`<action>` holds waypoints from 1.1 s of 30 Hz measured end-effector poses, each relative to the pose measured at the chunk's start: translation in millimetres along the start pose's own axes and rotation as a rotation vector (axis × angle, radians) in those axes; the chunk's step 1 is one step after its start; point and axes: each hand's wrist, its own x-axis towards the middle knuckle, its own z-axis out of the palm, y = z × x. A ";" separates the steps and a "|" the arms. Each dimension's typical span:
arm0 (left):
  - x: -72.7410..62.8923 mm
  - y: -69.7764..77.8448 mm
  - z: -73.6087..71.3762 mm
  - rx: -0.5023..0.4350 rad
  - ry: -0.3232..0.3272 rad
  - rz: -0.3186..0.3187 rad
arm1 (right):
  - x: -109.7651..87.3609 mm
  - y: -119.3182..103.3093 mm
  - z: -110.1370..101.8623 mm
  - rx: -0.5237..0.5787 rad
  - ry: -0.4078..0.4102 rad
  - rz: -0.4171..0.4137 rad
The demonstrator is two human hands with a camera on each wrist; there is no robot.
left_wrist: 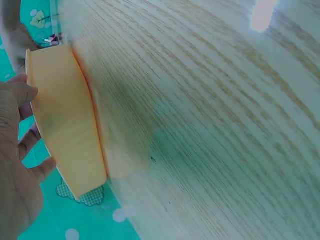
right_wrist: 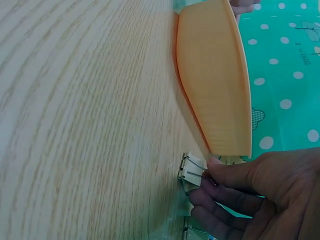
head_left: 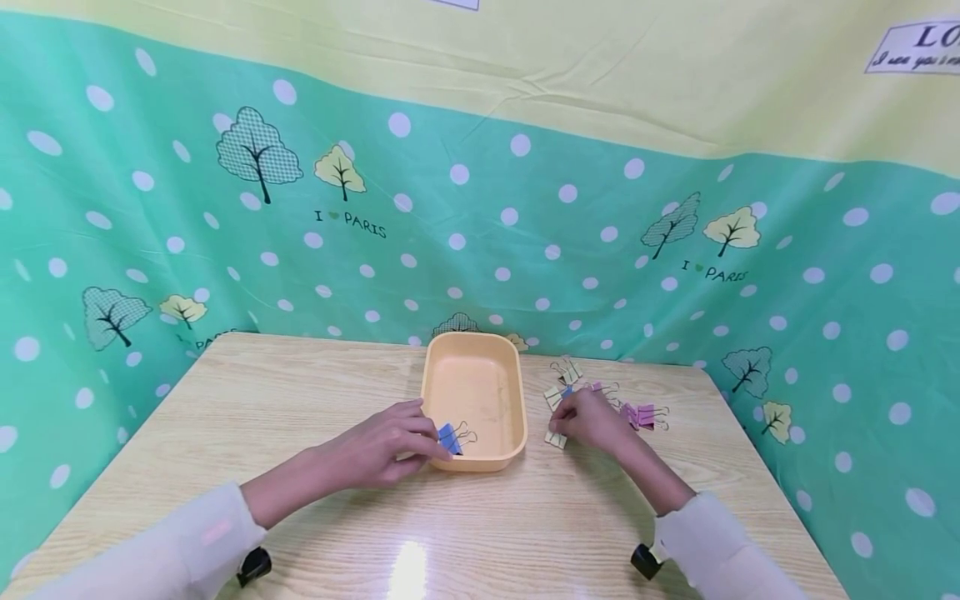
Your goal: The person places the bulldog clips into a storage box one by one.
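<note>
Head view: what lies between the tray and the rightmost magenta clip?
The right hand, pinching a cream clip, lies between them; the head view shows it.

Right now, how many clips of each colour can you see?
Cream clips: 3
Blue clips: 2
Pink clips: at least 2
Total: at least 7; the right hand may hide more.
</note>
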 end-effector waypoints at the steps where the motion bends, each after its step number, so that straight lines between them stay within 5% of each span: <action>1: -0.1 0.0 -0.1 0.002 0.000 -0.001 | -0.1 -0.4 0.3 -0.001 -0.002 0.003; 21: -0.2 -1.1 0.1 0.008 0.010 0.009 | -0.7 -8.2 -0.1 0.040 -0.035 0.080; 33: -0.4 -1.2 0.4 0.011 0.011 0.008 | 0.4 -12.0 -10.6 0.071 -0.024 0.045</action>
